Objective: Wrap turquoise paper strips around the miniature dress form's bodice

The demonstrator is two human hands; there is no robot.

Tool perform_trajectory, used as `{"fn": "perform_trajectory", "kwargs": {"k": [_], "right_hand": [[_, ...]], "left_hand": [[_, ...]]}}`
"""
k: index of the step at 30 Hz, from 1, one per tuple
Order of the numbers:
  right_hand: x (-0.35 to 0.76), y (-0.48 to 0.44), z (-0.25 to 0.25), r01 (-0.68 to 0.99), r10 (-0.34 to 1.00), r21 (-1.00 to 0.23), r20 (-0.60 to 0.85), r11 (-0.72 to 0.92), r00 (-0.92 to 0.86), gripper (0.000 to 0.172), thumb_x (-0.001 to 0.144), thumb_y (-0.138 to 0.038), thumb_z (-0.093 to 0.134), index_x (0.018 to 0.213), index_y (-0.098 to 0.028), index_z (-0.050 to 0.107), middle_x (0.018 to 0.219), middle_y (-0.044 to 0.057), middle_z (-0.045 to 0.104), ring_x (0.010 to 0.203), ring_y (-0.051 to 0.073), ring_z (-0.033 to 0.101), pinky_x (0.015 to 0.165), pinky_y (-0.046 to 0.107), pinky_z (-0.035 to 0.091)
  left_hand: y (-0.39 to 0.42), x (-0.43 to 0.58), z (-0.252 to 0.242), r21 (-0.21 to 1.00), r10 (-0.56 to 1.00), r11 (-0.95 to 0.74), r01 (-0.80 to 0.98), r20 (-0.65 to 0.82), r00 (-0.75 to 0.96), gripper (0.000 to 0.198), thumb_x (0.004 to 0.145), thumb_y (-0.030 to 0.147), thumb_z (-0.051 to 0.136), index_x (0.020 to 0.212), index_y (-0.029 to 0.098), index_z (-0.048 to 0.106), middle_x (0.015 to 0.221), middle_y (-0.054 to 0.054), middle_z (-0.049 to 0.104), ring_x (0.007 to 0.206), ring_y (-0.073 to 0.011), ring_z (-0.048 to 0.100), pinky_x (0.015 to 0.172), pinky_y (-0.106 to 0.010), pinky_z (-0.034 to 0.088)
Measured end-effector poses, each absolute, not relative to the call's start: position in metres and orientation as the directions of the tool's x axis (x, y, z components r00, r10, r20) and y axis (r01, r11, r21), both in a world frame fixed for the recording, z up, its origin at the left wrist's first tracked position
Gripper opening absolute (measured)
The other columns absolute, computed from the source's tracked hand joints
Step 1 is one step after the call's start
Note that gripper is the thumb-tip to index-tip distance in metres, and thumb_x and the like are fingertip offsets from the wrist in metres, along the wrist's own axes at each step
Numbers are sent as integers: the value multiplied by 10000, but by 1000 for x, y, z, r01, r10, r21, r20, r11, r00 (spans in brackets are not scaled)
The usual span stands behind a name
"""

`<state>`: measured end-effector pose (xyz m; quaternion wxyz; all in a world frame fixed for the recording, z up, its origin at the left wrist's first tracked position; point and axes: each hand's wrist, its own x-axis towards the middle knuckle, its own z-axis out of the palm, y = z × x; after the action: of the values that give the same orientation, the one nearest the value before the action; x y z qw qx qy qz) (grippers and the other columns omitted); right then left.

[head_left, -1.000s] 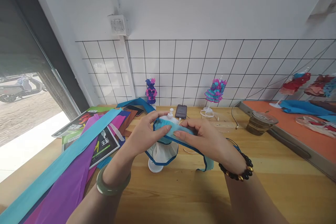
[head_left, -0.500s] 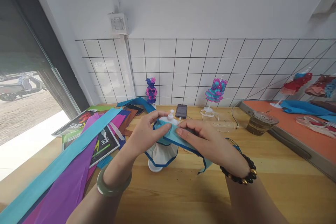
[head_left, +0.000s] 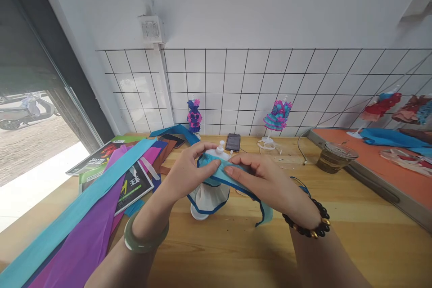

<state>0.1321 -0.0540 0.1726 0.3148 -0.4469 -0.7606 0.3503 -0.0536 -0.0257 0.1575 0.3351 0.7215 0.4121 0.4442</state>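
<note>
A small white dress form (head_left: 221, 150) stands on a round white base (head_left: 199, 213) in the middle of the wooden table. It wears a white skirt (head_left: 209, 198) edged in dark blue. Around its upper part runs a light-blue strip (head_left: 232, 179) with a dark-blue border, its free end hanging down at the right. My left hand (head_left: 191, 168) pinches the strip against the form, thumb in front. My right hand (head_left: 261, 177) grips the strip between thumb and fingers just to the right. Both hands' rear fingertips are partly hidden.
Crepe-paper strips (head_left: 97, 193) and magazines (head_left: 133, 184) cover the left. Behind are a phone (head_left: 232, 142) and two dressed mini forms, one navy-pink (head_left: 194, 117), one turquoise-pink (head_left: 278, 115). Right of them stand a lidded cup (head_left: 335, 158) and an orange board (head_left: 381, 157) with more dressed forms.
Almost nothing differs. The strip's hanging end at the right has swung slightly, and both hands keep their hold in nearly the same place.
</note>
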Motion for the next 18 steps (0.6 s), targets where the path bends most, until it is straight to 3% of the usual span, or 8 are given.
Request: {"fn": "perform_trajectory", "kwargs": {"k": [12,18], "right_hand": [[133,-56,170,490,928,-817,137,303,-345,271,885,-442,487,858,-216,634,559,-50,385,484,78,316,417,194,242],[132,-56,171,421,928,-867,112,266,-356,294,895,-468,460,833,-214,595,563,-48,450,455,71,388,385,166,299]], "left_hand": [[-24,-57,156,815,874,-468,341,369,318,375,788,325,639,1141,201,611,1165,-66,655,1087,-240,593,956,-362,454],[-25,-59,156,804,866,-478,354,363,344,407,789,315,637,1178,205,591,1208,-64,629,1129,-247,569,986,-377,435]]}}
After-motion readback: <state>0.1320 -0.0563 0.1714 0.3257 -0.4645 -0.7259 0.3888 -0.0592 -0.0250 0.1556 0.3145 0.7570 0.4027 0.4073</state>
